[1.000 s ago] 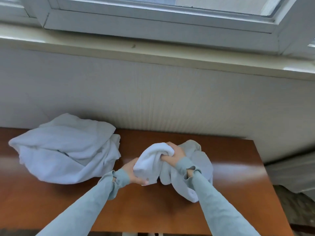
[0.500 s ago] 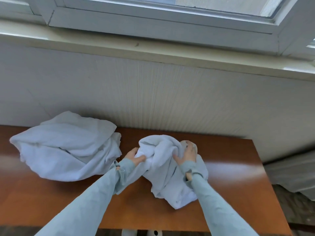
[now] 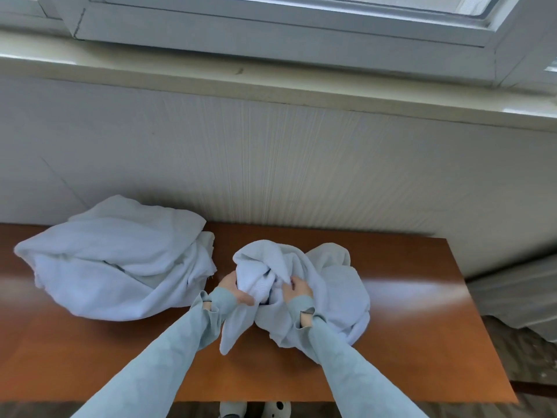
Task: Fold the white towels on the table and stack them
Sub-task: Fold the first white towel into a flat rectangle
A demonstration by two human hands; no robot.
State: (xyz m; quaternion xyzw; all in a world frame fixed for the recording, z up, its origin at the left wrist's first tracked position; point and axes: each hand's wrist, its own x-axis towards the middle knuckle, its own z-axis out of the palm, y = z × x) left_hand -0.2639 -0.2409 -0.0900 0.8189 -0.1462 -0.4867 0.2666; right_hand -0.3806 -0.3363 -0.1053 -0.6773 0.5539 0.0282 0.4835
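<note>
A crumpled white towel (image 3: pixel 328 285) lies bunched on the brown wooden table (image 3: pixel 422 342), right of centre. My left hand (image 3: pixel 235 289) grips its left side, where a fold hangs down toward me. My right hand (image 3: pixel 297 289) grips the bunched cloth near the middle, close beside the left hand. Both forearms are in light blue-grey sleeves. A bigger heap of white towels (image 3: pixel 117 260) rests on the left part of the table, untouched; how many towels it holds is unclear.
The table's back edge meets a white ribbed wall (image 3: pixel 301 164) under a window sill (image 3: pixel 271 82). Its right edge drops off near a grey covered surface (image 3: pixel 518 297). Slippers (image 3: pixel 271 411) show under the near edge.
Both hands have shifted their grip on the right towel and come closer together at its front. The towel has spread wider to the right. The left heap has not moved.
</note>
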